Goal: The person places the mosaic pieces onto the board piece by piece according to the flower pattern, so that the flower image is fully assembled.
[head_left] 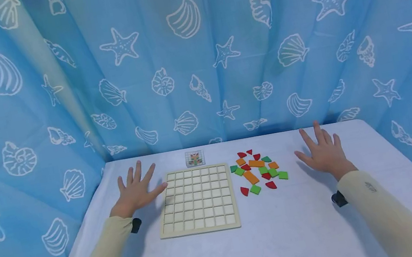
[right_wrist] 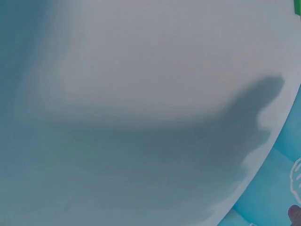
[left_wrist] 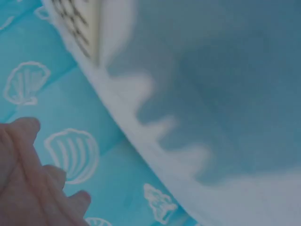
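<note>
Two empty hands, left (head_left: 133,197) and right (head_left: 324,157), with fingers spread, flank the grid board (head_left: 196,203) and loose tiles (head_left: 263,170) on the surface (head_left: 282,234); the tiles lie right of the board, nearer the right hand, the oblong orange tiles (head_left: 251,177) slanting at different angles.

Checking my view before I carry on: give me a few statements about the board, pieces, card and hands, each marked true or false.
1. The left hand and right hand hold nothing. True.
2. The pieces lie scattered to the right of the board. True.
3. The right hand is nearer the board than the left hand. False: the left hand is nearer.
4. The card lies beyond the board's far edge. True.
5. All the pieces are red. False: some are orange or green.
</note>
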A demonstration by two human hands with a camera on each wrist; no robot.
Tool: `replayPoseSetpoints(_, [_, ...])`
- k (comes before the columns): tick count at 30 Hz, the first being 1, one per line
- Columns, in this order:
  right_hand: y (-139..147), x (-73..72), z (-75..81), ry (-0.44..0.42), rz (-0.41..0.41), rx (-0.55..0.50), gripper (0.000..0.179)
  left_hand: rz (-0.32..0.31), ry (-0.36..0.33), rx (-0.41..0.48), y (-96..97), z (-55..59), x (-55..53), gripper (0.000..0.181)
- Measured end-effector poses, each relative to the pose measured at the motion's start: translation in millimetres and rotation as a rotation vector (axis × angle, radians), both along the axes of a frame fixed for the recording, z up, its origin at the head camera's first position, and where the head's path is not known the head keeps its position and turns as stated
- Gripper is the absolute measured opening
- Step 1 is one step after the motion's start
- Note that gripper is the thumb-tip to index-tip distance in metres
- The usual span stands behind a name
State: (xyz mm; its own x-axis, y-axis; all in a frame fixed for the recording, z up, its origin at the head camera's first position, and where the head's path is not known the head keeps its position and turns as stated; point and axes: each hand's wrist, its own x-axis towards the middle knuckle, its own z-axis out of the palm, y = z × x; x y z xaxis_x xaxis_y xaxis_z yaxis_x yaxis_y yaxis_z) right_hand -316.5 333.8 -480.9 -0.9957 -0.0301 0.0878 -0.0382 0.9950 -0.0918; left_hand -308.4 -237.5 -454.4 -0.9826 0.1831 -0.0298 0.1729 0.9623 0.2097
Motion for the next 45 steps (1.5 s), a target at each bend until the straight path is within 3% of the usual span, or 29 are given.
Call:
replayPoseSetpoints(9, [-28,-13.5,8.7,-0.018,0.009,-0.004,0.087,-0.045,-0.122,0.160,11.9,7.6,16.5,0.101])
replayPoseSetpoints(16, [-51,-20.4,14.9,-0.044,0.022,-0.029,0.087,-0.115,-0.241,0.208,17.8,-2.4,30.8,0.104])
replayPoseSetpoints(23, [-59,-30.7,10.5,-0.058,0.024,-0.011,0.087,-0.138,-0.319,0.178,34.3,-14.4,36.4,0.107])
replayPoseSetpoints(29, [-78,-42.8,8.1,-0.043,0.045,-0.001,0.088,-0.127,-0.311,0.135,37.8,-20.8,37.2,0.104])
replayPoseSetpoints(35, [-97,-53.0,12.0,-0.069,0.067,0.028,0.087,-0.157,-0.275,0.140,39.9,-18.4,40.1,0.103])
replayPoseSetpoints(45, [-131,-63.3,7.1,-0.092,0.111,-0.005,0.086,-0.103,-0.281,0.126,43.9,-13.3,41.5,0.102])
